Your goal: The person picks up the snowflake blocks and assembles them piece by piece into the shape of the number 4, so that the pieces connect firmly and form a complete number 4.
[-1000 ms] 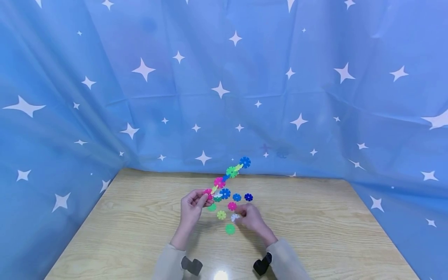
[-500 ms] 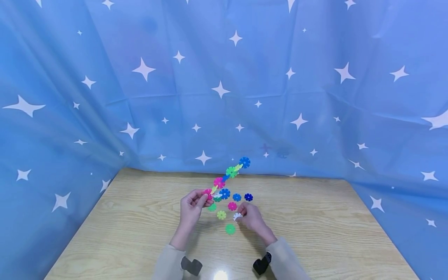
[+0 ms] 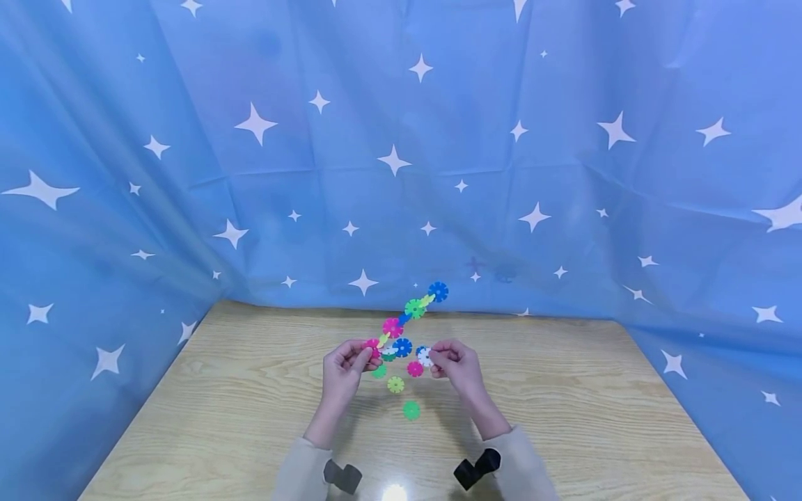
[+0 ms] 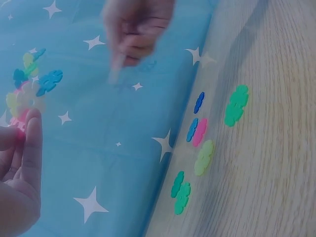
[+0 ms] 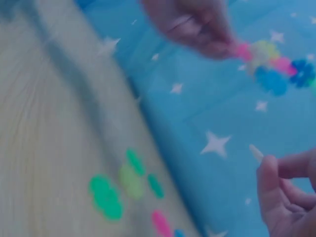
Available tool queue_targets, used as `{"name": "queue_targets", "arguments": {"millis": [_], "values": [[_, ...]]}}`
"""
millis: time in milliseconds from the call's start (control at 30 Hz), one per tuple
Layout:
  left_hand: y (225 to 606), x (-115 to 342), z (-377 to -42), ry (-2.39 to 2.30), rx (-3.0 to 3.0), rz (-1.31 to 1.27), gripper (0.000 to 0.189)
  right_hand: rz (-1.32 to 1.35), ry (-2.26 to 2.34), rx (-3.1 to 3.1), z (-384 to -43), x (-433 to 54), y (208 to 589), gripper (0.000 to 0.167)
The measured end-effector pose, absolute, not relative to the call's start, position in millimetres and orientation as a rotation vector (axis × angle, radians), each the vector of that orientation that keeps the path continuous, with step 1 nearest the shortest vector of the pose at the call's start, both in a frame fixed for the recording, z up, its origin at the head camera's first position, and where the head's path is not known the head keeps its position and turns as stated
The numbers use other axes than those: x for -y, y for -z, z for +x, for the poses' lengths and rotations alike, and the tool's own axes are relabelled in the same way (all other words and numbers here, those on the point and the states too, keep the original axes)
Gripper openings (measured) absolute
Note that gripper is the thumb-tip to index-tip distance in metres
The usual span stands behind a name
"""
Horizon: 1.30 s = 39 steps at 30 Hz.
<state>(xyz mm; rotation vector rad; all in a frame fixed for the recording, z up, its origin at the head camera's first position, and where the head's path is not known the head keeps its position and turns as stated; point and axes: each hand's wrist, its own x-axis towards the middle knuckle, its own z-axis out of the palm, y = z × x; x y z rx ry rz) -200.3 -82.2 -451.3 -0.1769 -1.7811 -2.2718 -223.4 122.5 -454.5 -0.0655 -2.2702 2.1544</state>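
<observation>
My left hand (image 3: 343, 365) pinches the pink end of a chain of interlocking snowflake discs (image 3: 392, 327). The chain slants up to the right in pink, yellow, green and blue. A short branch with a white disc (image 4: 30, 96) and a blue disc (image 3: 402, 347) juts from its lower end. My right hand (image 3: 459, 365) holds a loose white snowflake disc (image 3: 425, 357) between thumb and fingers, raised above the table. That disc appears edge-on in the right wrist view and stands apart from the chain's blue disc.
Loose discs lie on the wooden table (image 3: 219, 417) between my arms: a pink disc (image 3: 415, 369), a yellow-green disc (image 3: 395, 385), a large green disc (image 3: 411, 410) and others. A dark blue disc (image 4: 199, 102) shows in the left wrist view. A blue starry curtain (image 3: 395, 209) stands behind.
My right hand has lifted the white disc off the table and carried it away from me, level with the chain's branch. My left hand and the chain stay nearly still.
</observation>
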Motion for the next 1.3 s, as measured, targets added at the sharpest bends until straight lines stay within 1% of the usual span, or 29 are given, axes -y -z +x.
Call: {"name": "queue_targets", "arguments": {"millis": [167, 333, 700, 900, 1100, 1300], "values": [[451, 82, -200, 2.284, 1.779, -0.163, 0.011, -0.085, -2.281, 2.175, -219, -118, 435, 0.019], [453, 83, -200, 2.270, 1.780, -0.188, 0.012, -0.081, -2.345, 2.117, -217, -115, 427, 0.017], [453, 82, -199, 2.258, 1.782, -0.203, 0.014, -0.099, -2.561, 1.951, -215, -112, 424, 0.008], [452, 82, -199, 2.259, 1.784, -0.216, 0.014, -0.109, -2.586, 1.964, -213, -111, 421, 0.017], [453, 81, -199, 2.279, 1.757, -0.264, 0.016, -0.136, -2.587, 1.936, -213, -109, 419, 0.013], [454, 78, -199, 2.396, 1.678, -0.259, 0.019, -0.125, -2.592, 1.915, -213, -106, 419, 0.014]]}}
